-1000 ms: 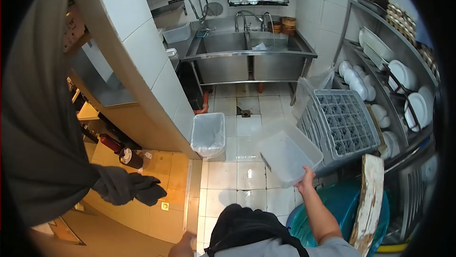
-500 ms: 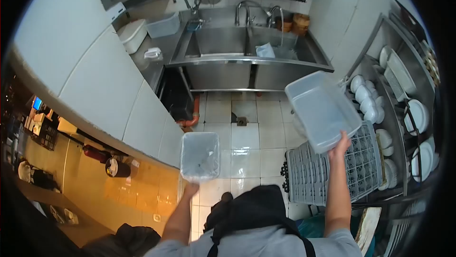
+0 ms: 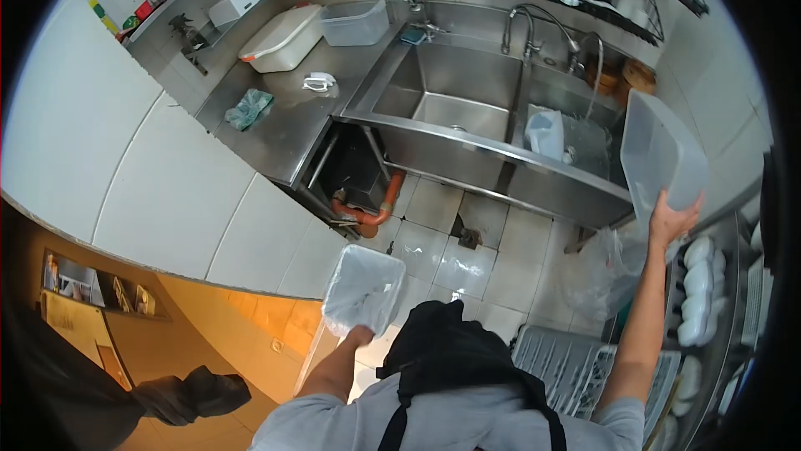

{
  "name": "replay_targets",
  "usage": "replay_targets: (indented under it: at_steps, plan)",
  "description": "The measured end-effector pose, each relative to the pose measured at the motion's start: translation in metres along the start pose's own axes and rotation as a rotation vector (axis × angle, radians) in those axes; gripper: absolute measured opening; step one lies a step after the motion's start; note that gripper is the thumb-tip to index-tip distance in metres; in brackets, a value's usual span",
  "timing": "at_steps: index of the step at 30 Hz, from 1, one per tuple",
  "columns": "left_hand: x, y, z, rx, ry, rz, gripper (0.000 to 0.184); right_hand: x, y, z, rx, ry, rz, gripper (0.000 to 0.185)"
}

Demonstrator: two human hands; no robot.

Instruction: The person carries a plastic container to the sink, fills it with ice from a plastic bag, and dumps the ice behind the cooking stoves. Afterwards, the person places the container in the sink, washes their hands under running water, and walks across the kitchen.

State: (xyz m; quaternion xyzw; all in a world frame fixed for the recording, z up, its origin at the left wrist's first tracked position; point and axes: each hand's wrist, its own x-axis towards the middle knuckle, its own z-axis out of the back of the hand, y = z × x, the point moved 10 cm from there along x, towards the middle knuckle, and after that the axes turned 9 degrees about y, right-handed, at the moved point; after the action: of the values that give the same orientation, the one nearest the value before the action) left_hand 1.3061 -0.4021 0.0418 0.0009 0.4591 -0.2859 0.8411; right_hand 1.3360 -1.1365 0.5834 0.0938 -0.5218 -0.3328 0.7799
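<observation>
In my right hand (image 3: 674,219) is a large translucent plastic tub (image 3: 659,146), tilted on its side near the right end of the sink. The fingers are closed on its lower rim. My left hand (image 3: 360,336) grips the near edge of a smaller clear plastic container (image 3: 362,286), held out over the tiled floor; its fingers are partly hidden. A crumpled clear plastic bag (image 3: 602,272) hangs below the tub. The right basin of the steel sink (image 3: 576,155), with a white item (image 3: 546,134) in it, lies just left of the tub.
The left sink basin (image 3: 459,109) adjoins a steel counter (image 3: 279,130). On it are a lidded white box (image 3: 284,40), a clear bin (image 3: 355,24) and a green cloth (image 3: 249,109). A grey dish rack (image 3: 563,367) and shelved white bowls (image 3: 699,292) are at right. A floor drain (image 3: 469,238) lies ahead.
My view has turned left and come nearer the sink. The tub in my right hand has moved from above the dish rack to beside the sink and tipped more upright. My left hand still holds its container.
</observation>
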Motion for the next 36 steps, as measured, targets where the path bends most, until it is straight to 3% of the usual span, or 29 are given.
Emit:
replay_targets:
  at_steps: [2, 4, 6, 8, 9, 11, 12, 14, 18, 20, 22, 25, 28, 31, 34, 36]
  plan:
    - [-0.021, 0.028, -0.071, -1.057, 0.139, 0.556, 0.025, 0.016, 0.014, -0.064, -0.147, 0.085, 0.138, 0.088]
    - [-0.025, 0.005, -0.076, -1.070, 0.316, 0.556, 0.030, 0.022, 0.022, -0.129, -0.199, 0.142, 0.237, 0.089]
    - [-0.019, 0.005, -0.061, -1.134, 0.315, 0.643, 0.033, 0.018, 0.031, -0.197, -0.295, 0.303, 0.399, 0.092]
    - [0.010, 0.012, -0.029, -1.152, 0.296, 0.622, 0.031, 0.010, 0.024, -0.247, -0.270, 0.375, 0.423, 0.094]
    - [0.035, 0.020, -0.006, -1.063, 0.257, 0.525, 0.030, 0.006, 0.022, -0.276, -0.337, 0.444, 0.428, 0.094]
    - [0.089, 0.017, 0.063, -0.535, 0.099, 0.145, 0.028, -0.006, 0.014, -0.318, -0.395, 0.546, 0.400, 0.093]
    - [0.111, 0.017, 0.100, -0.475, 0.016, 0.061, 0.028, -0.005, 0.009, -0.334, -0.387, 0.558, 0.364, 0.093]
    - [0.135, 0.033, 0.176, -1.244, -0.060, 0.366, 0.026, -0.001, -0.013, -0.370, -0.445, 0.581, 0.172, 0.089]
    - [0.186, -0.011, 0.366, -1.411, -0.140, -0.069, 0.025, -0.006, -0.094, -0.402, -0.378, 0.553, -0.230, 0.089]
    - [0.158, -0.074, 0.490, -1.347, -0.193, -0.182, 0.025, -0.018, -0.140, -0.409, -0.330, 0.507, -0.396, 0.090]
    - [0.161, -0.105, 0.560, -1.311, -0.117, -0.247, 0.025, -0.031, -0.183, -0.415, -0.204, 0.547, -0.803, 0.089]
    - [0.174, -0.182, 0.671, -1.160, -0.075, -0.422, 0.027, -0.047, -0.237, -0.432, 0.074, 0.463, -1.002, 0.088]
    - [0.223, -0.279, 0.720, -0.947, 0.068, -0.619, 0.027, -0.064, -0.281, -0.449, 0.093, 0.455, -1.155, 0.086]
    - [0.283, -0.398, 0.736, -0.952, 0.165, -0.739, 0.027, -0.086, -0.322, -0.479, 0.150, 0.524, -1.313, 0.085]
    - [0.390, -0.490, 0.707, -1.036, 0.257, -0.655, 0.027, -0.104, -0.360, -0.517, 0.182, 0.666, -1.420, 0.073]
    - [0.469, -0.512, 0.668, -1.028, 0.270, -0.542, 0.026, -0.102, -0.370, -0.530, 0.215, 0.827, -1.360, 0.052]
